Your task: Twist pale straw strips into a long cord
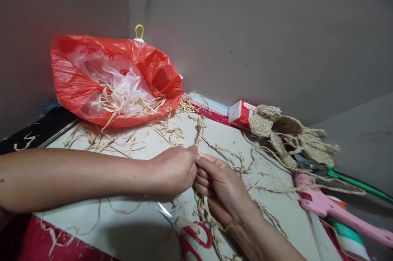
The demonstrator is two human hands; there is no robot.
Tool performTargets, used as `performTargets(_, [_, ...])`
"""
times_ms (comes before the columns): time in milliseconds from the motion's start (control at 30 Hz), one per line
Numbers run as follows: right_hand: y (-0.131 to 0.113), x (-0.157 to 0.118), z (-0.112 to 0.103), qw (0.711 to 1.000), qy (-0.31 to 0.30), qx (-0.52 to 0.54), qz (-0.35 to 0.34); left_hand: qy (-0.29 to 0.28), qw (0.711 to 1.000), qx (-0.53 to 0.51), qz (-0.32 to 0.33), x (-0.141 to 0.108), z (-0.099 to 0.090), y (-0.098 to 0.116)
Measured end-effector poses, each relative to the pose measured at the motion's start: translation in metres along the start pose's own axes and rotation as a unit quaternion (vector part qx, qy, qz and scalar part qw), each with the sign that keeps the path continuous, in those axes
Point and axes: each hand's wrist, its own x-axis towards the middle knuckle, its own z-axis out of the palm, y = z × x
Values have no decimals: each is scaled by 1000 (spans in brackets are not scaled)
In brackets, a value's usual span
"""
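My left hand point(178, 169) is closed in a fist around a braided straw cord point(200, 132), whose end sticks up past the fingers. Pressed against it, my right hand point(219, 183) pinches the same cord between thumb and fingers. More of the plaited strand point(227, 152) trails off to the right, and another length point(215, 232) hangs below the right hand. The exact spot between the fingertips is hidden. A pair of scissors point(196, 236) with red and white handles lies just below the hands, blades pointing up and left.
A red plastic bag point(147, 56) with loose straw strips stands at the back left on the white board point(129, 228). Woven straw pieces point(288, 130), a red and white box point(241, 113), a pink glue gun point(331, 207) and a green-handled tool point(353, 181) lie at the right.
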Motion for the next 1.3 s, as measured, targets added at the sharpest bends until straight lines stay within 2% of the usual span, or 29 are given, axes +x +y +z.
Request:
performTargets(100, [0,1,-1,1000,2,-6,-3,-14,1000,-8,-11,0,-8,3])
performTargets(233, [-5,1,-1,1000,-16,-5,-5,-97,995,-21,-25,6,-40,2])
performTargets(267, [-6,1,-1,1000,-22,-8,-1,-85,996,-24,-17,9,-48,1])
performTargets(333, [-7,1,-2,999,-34,-15,9,34,999,-23,12,15,-56,-3])
performTargets(367, [-7,2,-2,999,-38,-18,11,58,997,-36,20,17,-55,-5])
performTargets(400, [-8,2,-3,999,-44,-20,13,51,997,-61,18,19,-51,-7])
performTargets(467, [-8,3,-5,998,-57,-22,13,-49,987,-150,-14,22,-39,-10])
performTargets(500, [-8,3,-5,998,-63,-23,13,-74,978,-193,-34,22,-32,-12])
performTargets(533, [-9,3,-6,997,-69,-25,15,-76,973,-214,-36,22,-25,-13])
performTargets(600, [-11,4,-7,996,-79,-30,23,-43,974,-221,-21,22,-17,-16])
performTargets(700, [-17,4,-9,993,-95,-55,50,-25,979,-200,5,22,-18,-18])
performTargets(867, [-24,5,-12,982,-115,-129,72,-69,981,-179,13,26,-33,-22])
performTargets(1000, [-25,7,-16,971,-110,-212,27,-123,972,-201,5,28,-38,-25])
performTargets(1133, [-22,8,-19,947,-94,-308,-22,-188,930,-309,-70,28,-37,-27])
performTargets(1233, [-23,7,-18,916,-86,-383,-86,-218,894,-375,-106,27,-35,-27])
performTargets(1300, [-25,5,-15,885,-79,-441,-127,-222,883,-397,-118,27,-34,-28])
